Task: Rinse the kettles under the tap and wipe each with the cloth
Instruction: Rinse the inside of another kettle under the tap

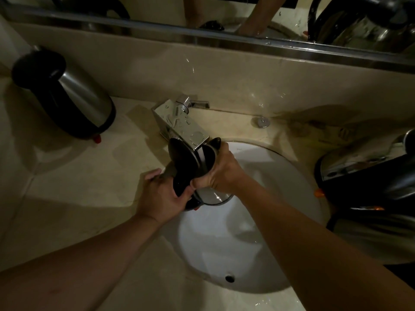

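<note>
The right hand (221, 173) is curled round the steel body of a kettle (211, 195) at frame centre, and the left hand (165, 191) grips its black handle. The kettle is held over the far edge of the white sink (280, 243), its lid (183, 159) swung open, its mouth just under the chrome tap (182, 124). Another kettle (65, 93) stands on the counter (74, 189) at upper left. More kettles (370, 182) crowd the right edge. A mirror (224, 12) runs along the top.
</note>
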